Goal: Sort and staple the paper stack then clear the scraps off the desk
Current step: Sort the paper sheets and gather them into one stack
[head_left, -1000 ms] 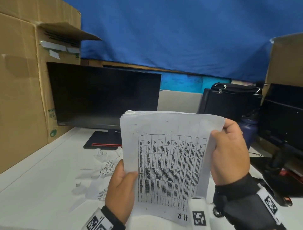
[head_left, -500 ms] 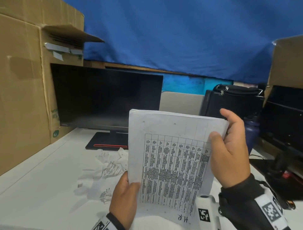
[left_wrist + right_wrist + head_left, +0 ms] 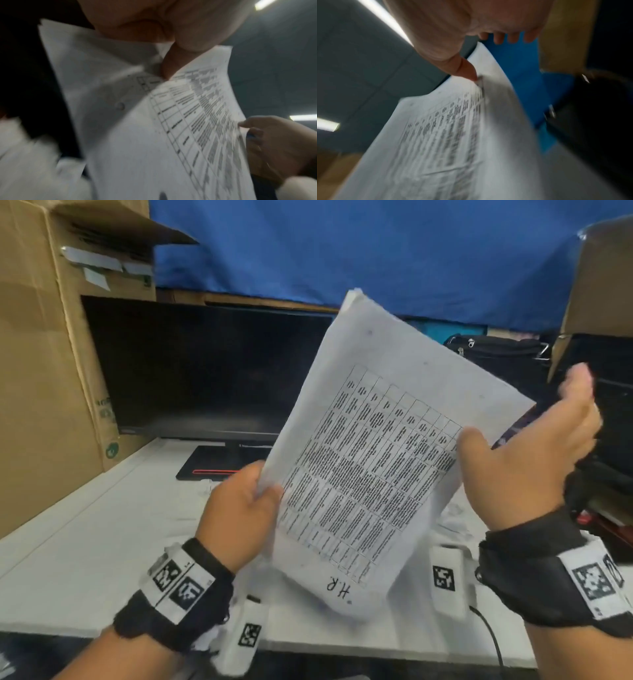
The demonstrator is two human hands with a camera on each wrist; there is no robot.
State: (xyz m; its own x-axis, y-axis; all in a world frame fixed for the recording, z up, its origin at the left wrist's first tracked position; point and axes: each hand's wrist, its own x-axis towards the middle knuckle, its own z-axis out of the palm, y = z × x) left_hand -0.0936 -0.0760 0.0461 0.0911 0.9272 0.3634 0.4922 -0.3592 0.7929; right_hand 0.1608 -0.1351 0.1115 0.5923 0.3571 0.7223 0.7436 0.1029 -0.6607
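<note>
While the left hand [image 3: 239, 515] pinches the lower left edge of the paper stack [image 3: 370, 467] between thumb and fingers, the stack is held up in the air at the centre of the frame, tilted to the right. The right hand [image 3: 524, 460] is released: its fingers are spread and straight, and only the thumb tip touches the right edge of the top sheet. Below, at the bottom of the frame, lies the white desk [image 3: 85, 542], with crumpled scraps [image 3: 452, 515] behind the stack. A dark monitor [image 3: 205, 371] stands at centre left, a cardboard box [image 3: 41, 354] at upper left, a blue cloth [image 3: 376, 251] on top.
</note>
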